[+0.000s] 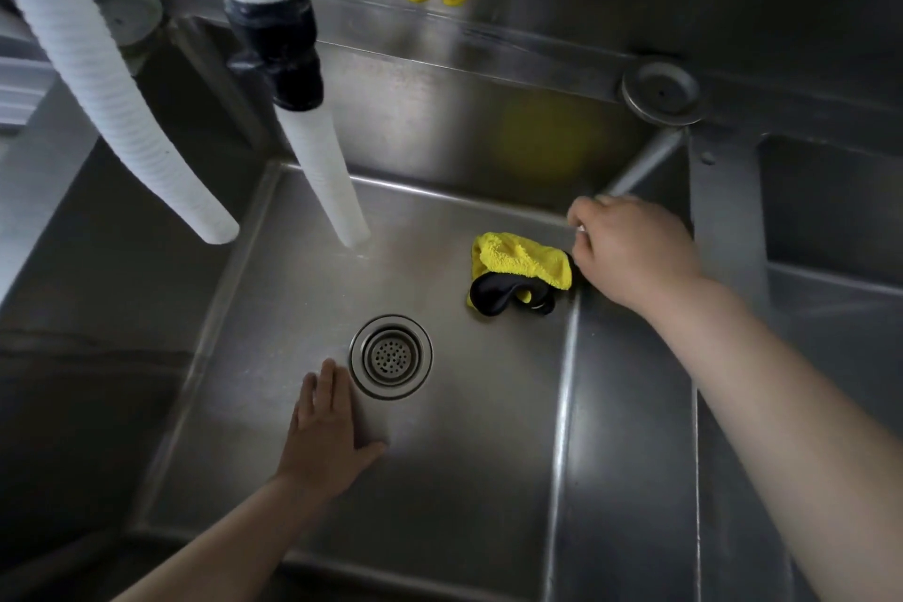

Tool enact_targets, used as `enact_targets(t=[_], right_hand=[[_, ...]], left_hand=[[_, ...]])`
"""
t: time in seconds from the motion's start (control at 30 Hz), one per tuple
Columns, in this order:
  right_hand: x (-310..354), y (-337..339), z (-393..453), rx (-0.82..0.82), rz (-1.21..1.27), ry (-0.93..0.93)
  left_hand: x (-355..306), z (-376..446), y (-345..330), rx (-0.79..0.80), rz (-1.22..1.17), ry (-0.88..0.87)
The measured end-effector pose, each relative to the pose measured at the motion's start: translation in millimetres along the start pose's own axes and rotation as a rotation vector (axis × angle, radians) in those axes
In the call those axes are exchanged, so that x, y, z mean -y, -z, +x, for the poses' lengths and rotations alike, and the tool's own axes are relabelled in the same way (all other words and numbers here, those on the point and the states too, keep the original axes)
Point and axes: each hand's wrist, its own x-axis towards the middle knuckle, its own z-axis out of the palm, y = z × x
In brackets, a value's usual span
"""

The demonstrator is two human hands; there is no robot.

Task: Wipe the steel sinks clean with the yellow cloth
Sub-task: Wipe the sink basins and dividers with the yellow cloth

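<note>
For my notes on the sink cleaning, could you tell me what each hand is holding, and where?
The right hand grips the yellow-and-black microfibre cloth by its right edge. The left hand holds nothing.

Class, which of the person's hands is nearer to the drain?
Left. The left hand lies flat just beside the drain; the right hand is farther off, by the yellow cloth.

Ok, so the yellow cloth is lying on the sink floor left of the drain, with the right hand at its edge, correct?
Not quite. The head view shows the yellow cloth lying on the sink floor to the right of the drain, not left. The right hand is at its edge, as you said.
</note>
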Motion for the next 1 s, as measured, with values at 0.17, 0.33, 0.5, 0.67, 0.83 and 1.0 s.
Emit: enact_targets(t=[0.17,0.33,0.5,0.67,0.83,1.0], right_hand=[[-27.1,9.5,-25.9,-0.303,0.015,-0.030],[-34.0,11.3,-37.5,-0.499,0.180,-0.300],[-35.1,10.3,-35.4,-0.381,0.187,-0.575],[-37.3,12.0,-29.8,-0.211,0.241,-0.597],[-38.8,12.3,-28.1,-0.203,0.243,-0.592],[-39.7,13.3,-26.7,-0.160,0.204,-0.579]], left_hand=[[-6.8,7.4,2.6,-0.343,-0.192,0.004],[-59.5,13.7,13.4,-0.319,-0.274,-0.108],[-122.1,31.4,20.3,-0.148,-0.489,-0.174],[-178.6,56.5,31.1,0.140,-0.784,0.075],[-216.2,86.8,37.7,0.334,-1.375,0.324],[-244.2,107.2,39.4,0.389,-1.755,0.513]])
